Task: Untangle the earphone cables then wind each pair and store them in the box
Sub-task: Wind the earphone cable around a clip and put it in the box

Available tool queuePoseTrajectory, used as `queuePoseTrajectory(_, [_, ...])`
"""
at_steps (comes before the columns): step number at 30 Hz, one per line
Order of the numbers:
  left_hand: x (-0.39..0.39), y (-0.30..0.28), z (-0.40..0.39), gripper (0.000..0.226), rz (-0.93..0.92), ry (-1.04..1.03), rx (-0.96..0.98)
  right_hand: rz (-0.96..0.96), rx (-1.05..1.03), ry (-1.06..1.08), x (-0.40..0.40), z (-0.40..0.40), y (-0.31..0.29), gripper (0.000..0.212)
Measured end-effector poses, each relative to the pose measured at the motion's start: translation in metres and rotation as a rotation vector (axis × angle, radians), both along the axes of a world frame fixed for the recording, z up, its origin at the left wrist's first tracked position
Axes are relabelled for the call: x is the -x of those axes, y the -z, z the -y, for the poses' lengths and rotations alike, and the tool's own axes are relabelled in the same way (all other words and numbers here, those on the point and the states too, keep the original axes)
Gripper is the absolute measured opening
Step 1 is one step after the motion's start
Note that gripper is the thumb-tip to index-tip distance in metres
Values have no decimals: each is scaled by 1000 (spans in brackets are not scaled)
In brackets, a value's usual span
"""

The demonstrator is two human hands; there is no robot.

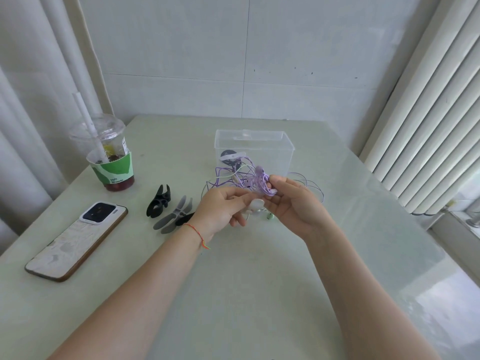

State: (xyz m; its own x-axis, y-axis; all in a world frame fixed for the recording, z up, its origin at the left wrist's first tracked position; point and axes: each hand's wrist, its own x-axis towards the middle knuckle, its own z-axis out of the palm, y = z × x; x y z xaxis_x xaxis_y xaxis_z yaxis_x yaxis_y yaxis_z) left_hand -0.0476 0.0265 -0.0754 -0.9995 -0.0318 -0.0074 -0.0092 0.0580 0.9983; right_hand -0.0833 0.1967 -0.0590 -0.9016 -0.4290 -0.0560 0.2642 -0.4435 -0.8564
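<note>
- My left hand has its fingers curled, pinching the purple cable above the table.
- My right hand fingers clamp the purple earphone bundle, near the clear box.

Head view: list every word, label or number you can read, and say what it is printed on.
"DARE TO BE FRESH": small white print on the green paper sleeve of the clear plastic drink cup.
White sticker on the cup: print too small to read.
Nothing else readable.
</note>
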Motion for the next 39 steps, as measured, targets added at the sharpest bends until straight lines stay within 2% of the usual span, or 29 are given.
queuePoseTrajectory(8, [5, 4, 0, 28, -39, 7, 202, 17, -6, 1, -2, 4, 1, 12])
queuePoseTrajectory(12, [4, 4, -1, 34, -77, -58, 215, 26, -9, 6, -2, 3, 0, 12])
queuePoseTrajectory(18, [7, 8, -3, 34, -188, -111, 242, 25, 11, 13, -4, 3, -3, 15])
queuePoseTrajectory(20, [6, 8, -3, 23, -204, -101, 240, 20, 9, 25, -5, 3, -5, 17])
queuePoseTrajectory(22, [6, 8, -2, 19, -204, -87, 220, 11, 9, 44, -6, 3, -6, 17])
queuePoseTrajectory(26, [1, 1, -2, 39, -126, -81, 129, -66, -35, 52, -7, 4, -7, 20])
queuePoseTrajectory(30, [-2, -4, -7, 20, -62, -31, 72, -158, -101, 49, -10, 8, -8, 18])
queuePoseTrajectory(36, [-7, -6, -13, 26, -16, 36, -218, -171, -63, 76, -11, 10, -8, 15])
queuePoseTrajectory(39, [-7, -6, -14, 26, -49, 26, -245, -191, -31, 89, -12, 9, -11, 14])
